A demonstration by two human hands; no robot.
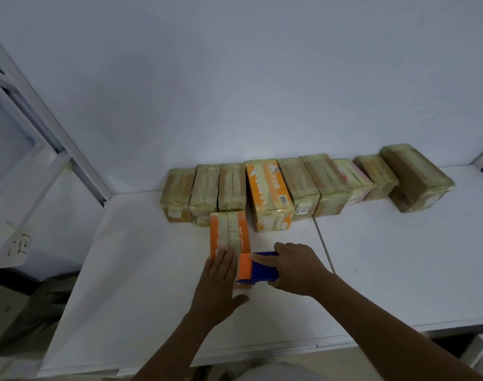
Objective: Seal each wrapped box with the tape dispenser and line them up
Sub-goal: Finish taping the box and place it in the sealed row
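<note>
An orange and white wrapped box (229, 233) lies lengthwise on the white table (141, 270), just in front of the row. My left hand (219, 279) presses flat on its near end with straight fingers. My right hand (295, 268) grips the blue and orange tape dispenser (258, 268), which sits against the box's near right corner. Behind, several wrapped boxes stand side by side in a row (303, 185) along the wall, among them a larger orange box (270, 193).
A bigger brown wrapped box (419, 178) stands at the right end of the row. A white metal frame (50, 127) rises at the left. The table's near edge (262, 350) runs below my forearms. A seam (321, 240) splits the tabletop.
</note>
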